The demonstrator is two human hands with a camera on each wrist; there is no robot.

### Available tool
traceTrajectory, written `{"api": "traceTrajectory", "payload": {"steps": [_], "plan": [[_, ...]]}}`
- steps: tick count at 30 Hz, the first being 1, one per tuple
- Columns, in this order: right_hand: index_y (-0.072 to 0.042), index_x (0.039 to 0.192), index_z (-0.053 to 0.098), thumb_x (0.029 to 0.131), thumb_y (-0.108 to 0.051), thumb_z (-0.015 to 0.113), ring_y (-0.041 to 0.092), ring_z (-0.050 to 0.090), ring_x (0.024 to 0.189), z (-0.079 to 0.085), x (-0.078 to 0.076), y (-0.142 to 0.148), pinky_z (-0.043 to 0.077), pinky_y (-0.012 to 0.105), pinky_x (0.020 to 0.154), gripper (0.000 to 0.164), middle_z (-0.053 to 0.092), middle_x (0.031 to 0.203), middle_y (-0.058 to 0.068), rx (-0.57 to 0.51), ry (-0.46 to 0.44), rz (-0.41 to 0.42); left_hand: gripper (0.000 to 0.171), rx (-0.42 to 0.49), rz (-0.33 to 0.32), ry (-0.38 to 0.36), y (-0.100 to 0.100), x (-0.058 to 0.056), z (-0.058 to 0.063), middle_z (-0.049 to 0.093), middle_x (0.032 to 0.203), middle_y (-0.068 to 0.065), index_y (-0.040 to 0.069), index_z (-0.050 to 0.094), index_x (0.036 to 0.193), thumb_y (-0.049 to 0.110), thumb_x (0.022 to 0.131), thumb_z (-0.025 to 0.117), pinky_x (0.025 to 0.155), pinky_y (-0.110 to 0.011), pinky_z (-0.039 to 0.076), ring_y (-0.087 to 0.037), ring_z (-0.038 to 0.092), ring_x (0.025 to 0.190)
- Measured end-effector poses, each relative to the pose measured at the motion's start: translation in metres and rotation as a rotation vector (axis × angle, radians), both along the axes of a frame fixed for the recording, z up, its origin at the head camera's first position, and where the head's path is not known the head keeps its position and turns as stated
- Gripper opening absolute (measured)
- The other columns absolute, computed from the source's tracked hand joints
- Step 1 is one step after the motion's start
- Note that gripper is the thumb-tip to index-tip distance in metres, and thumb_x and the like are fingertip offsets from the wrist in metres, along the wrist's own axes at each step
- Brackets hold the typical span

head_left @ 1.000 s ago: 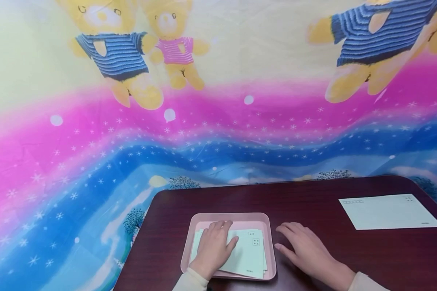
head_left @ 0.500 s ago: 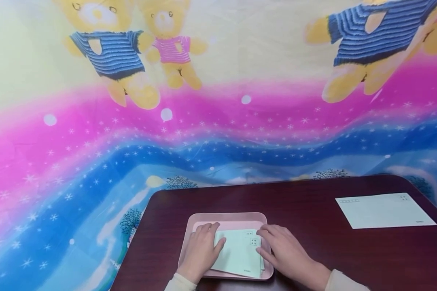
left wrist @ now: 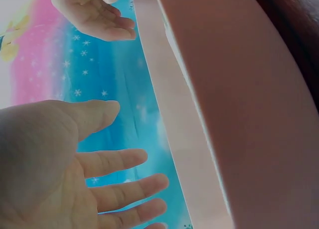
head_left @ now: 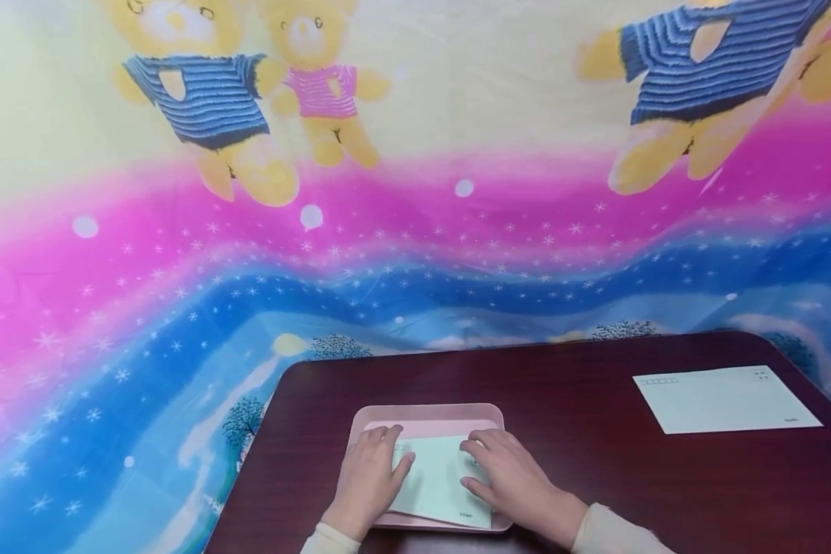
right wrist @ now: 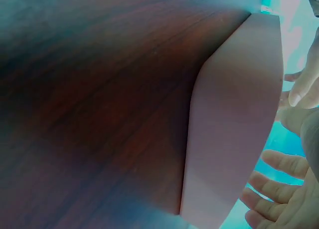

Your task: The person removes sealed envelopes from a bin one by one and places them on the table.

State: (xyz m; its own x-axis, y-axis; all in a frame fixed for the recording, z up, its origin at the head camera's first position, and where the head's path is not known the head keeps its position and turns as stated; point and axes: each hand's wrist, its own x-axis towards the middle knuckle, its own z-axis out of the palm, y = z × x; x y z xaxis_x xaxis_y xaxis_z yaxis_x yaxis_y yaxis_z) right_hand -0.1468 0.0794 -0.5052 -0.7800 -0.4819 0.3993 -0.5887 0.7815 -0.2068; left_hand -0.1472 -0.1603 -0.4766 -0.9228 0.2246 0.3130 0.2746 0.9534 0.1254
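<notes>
- Head view, nearest: cream sleeves at the bottom edge, one at each wrist.
- Left hand: fingers mostly straight, thumb held apart, nothing pinched; over left end of pale green envelope.
- Right hand: fingers relaxed, thumb apart from forefinger, nothing pinched; over right end of same envelope, hiding part of it.
- Cannot tell whether touching paper, either hand.
- Wrist views: both hands spread, fingers parted, beyond tray rim.
- Pale green envelope inside pink tray, between both hands, slightly askew, small dark print near lower right corner.
- Tray: rounded corners, resting on the bench, dark red-brown, glossy, wood grain in right wrist view.
- Farther right: loose envelope, flat on bench, well apart from tray; printed box row upper left, small marks upper right.
- Behind bench: backdrop, pink and blue bands, snowflakes, bears in striped shirts.
</notes>
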Motion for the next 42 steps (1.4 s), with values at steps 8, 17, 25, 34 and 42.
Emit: {"api": "traceTrajectory", "payload": {"steps": [8, 17, 25, 34, 42], "plan": [[-0.011, 0.114, 0.069, 0.078, -0.035, 0.084, 0.022, 0.062, 0.108, -0.009, -0.002, -0.011, 0.049, 0.042, 0.100, 0.047, 0.066, 0.112, 0.005, 0.026, 0.019, 0.023, 0.043, -0.031, 0.025, -0.013, -0.011, 0.001, -0.005, 0.072, 0.111, -0.008, 0.010, 0.069, 0.121, 0.038, 0.088, 0.074, 0.083, -0.049, 0.054, -0.029, 0.066, 0.107], [-0.011, 0.118, 0.067, 0.077, -0.040, 0.083, 0.027, 0.060, 0.111, -0.011, -0.003, -0.020, 0.046, 0.045, 0.104, 0.053, 0.065, 0.116, 0.009, 0.088, -0.023, -0.006, 0.043, -0.030, 0.048, -0.028, -0.020, 0.003, -0.007, 0.072, 0.112, -0.010, 0.009, 0.069, 0.121, 0.038, 0.090, 0.073, 0.079, -0.048, 0.054, -0.030, 0.066, 0.105], [-0.012, 0.118, 0.066, 0.073, -0.043, 0.085, 0.025, 0.060, 0.105, -0.015, -0.003, -0.023, 0.046, 0.044, 0.102, 0.059, 0.064, 0.112, 0.006, 0.135, -0.041, -0.010, 0.044, -0.016, 0.062, -0.043, -0.025, 0.005, -0.006, 0.071, 0.112, -0.010, 0.009, 0.068, 0.121, 0.037, 0.089, 0.073, 0.077, -0.049, 0.053, -0.032, 0.066, 0.104], [-0.012, 0.117, 0.065, 0.067, -0.034, 0.090, 0.022, 0.058, 0.104, -0.018, -0.010, -0.025, 0.048, 0.043, 0.095, 0.060, 0.063, 0.112, 0.008, 0.074, -0.003, -0.012, 0.044, -0.013, 0.081, -0.060, -0.027, 0.008, -0.007, 0.071, 0.115, -0.011, 0.008, 0.068, 0.123, 0.037, 0.090, 0.073, 0.080, -0.049, 0.053, -0.032, 0.065, 0.106], [-0.015, 0.119, 0.065, 0.077, -0.011, 0.083, 0.014, 0.057, 0.094, -0.018, -0.016, -0.023, 0.051, 0.034, 0.085, 0.047, 0.059, 0.106, 0.000, -0.094, -0.069, 0.011, 0.046, 0.002, 0.091, -0.065, -0.028, 0.009, -0.007, 0.071, 0.115, -0.012, 0.008, 0.067, 0.124, 0.036, 0.089, 0.074, 0.081, -0.050, 0.053, -0.032, 0.066, 0.107]]}}
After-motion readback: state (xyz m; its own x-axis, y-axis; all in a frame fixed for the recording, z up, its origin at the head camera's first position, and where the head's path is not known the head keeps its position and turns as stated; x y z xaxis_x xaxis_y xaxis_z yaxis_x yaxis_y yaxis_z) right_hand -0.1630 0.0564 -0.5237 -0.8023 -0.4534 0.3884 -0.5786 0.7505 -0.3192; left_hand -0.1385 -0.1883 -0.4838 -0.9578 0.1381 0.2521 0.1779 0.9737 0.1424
